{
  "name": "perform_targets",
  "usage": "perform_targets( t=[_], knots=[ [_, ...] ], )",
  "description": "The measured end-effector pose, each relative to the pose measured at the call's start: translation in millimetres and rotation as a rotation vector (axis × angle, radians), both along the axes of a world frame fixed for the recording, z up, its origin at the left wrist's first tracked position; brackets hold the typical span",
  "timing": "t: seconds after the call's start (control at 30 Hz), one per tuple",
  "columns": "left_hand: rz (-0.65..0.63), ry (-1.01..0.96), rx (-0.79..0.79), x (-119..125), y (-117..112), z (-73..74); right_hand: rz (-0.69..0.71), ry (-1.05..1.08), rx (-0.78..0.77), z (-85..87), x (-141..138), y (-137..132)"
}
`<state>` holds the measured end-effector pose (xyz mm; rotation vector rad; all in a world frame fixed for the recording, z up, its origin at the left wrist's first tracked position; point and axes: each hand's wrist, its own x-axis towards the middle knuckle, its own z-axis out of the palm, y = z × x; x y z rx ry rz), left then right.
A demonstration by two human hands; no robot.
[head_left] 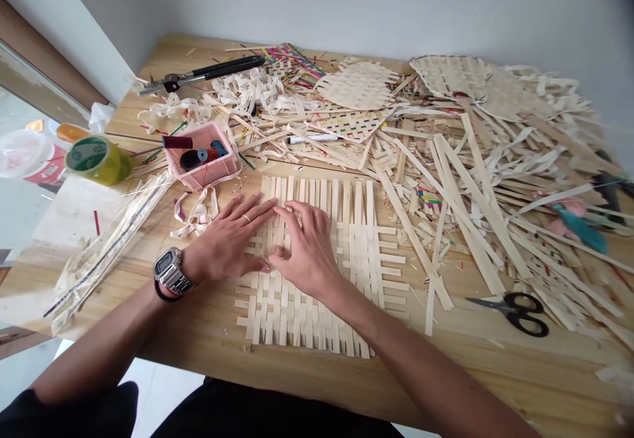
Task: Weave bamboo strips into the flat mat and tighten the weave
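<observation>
A mat of woven pale bamboo strips (356, 253) lies flat on the wooden table (208, 339) in front of me. My left hand (228, 240), with a ring and a metal wristwatch, rests palm down on the mat's left part, fingers stretched toward the middle. My right hand (307, 246) lies beside it on the weave, fingers bent and fingertips pressing on the strips near the left hand's fingertips. Neither hand grips a loose object.
Loose bamboo strips (465, 180) cover the right and back of the table. Black scissors (520, 309) lie at the right front. A pink tray (201, 154) with thread spools, a green tape roll (96, 157), long pliers (203, 74) and finished woven pieces (356, 84) sit further back.
</observation>
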<state>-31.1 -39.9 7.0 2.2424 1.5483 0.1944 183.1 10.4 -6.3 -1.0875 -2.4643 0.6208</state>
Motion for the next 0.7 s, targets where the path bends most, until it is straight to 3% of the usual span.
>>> perform_targets(
  t=[0.7],
  knots=[
    [-0.006,-0.024,0.007,-2.0,1.2,0.4,0.002,0.007,-0.054,2.5,3.5,0.5]
  ],
)
